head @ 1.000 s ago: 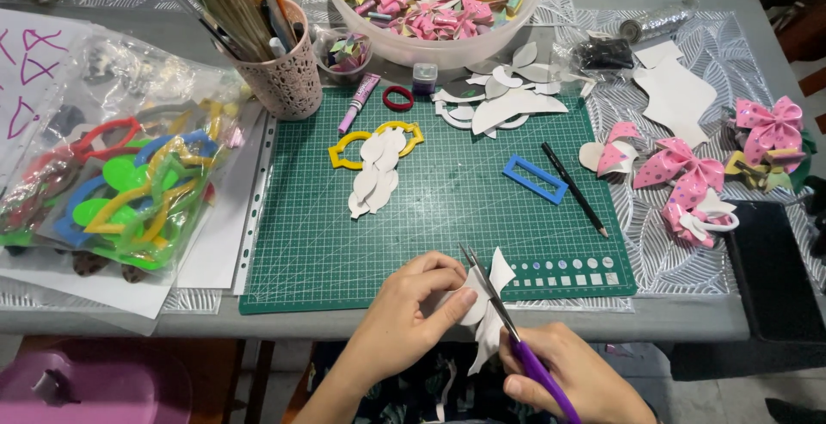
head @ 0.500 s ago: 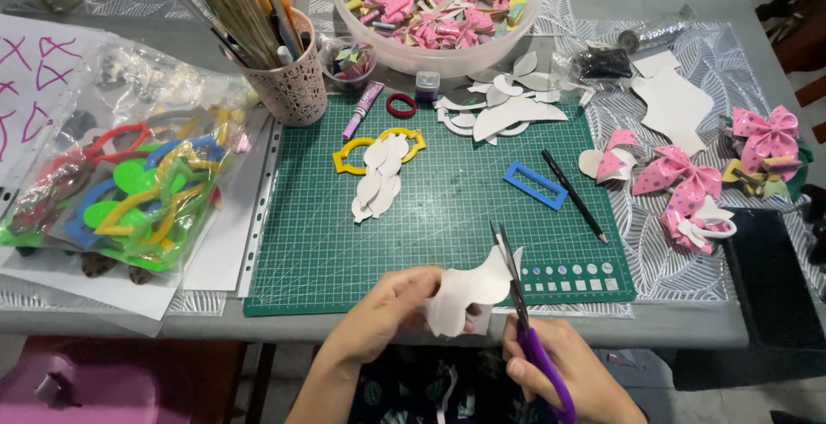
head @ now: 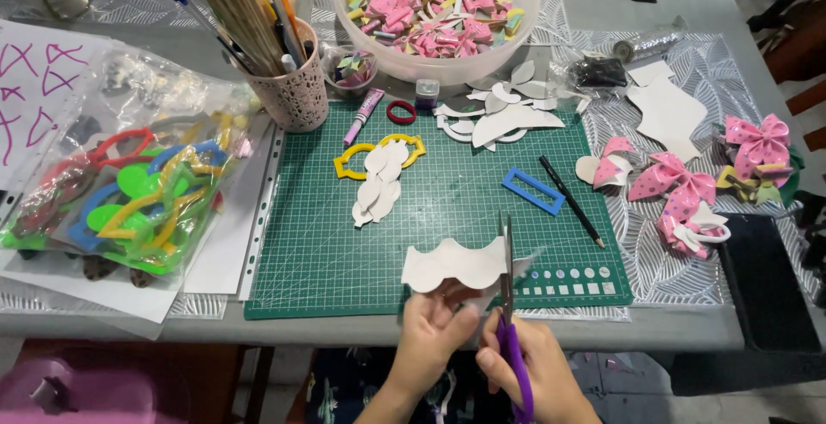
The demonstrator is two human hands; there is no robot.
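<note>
— Two hands are seen at the near edge of the surface. What is held?

— A white scalloped cutout is pinched by the left hand, its grip clamped on the lower edge. Purple-handled scissors are gripped by the right hand, blades upright beside the cutout, over the green cutting mat.
</note>
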